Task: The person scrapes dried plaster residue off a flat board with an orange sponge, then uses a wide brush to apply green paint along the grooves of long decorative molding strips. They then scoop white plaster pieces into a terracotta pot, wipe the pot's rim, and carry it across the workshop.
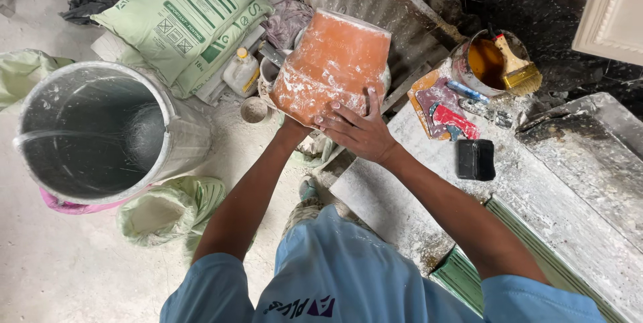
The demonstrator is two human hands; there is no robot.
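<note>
— What have the hands got hold of?

— An orange plastic bucket dusted with white powder, tipped over so its base faces the camera. The right hand lies flat against its near side, fingers spread wide and pressed to the plastic. The left hand is mostly hidden beneath the lower edge of the bucket; only the wrist shows, so I cannot tell how its fingers are set, though it seems to bear the bucket from below.

— Where is the bucket, exactly?

— Held up in the air, above the dusty floor and over a white container whose rim just peeps out behind it, left of the powder-covered grey surface.

— And round about?

— To the left, a large grey drum lined with clear plastic film, standing open. Behind it, pale green printed sacks, stacked, with a small white bottle with an orange cap just beside them. On the surface lie a red-handled scraper and a black rectangular block. Further back, a tin of orange-brown liquid with a wide yellow-bristled paintbrush resting across its rim.
</note>
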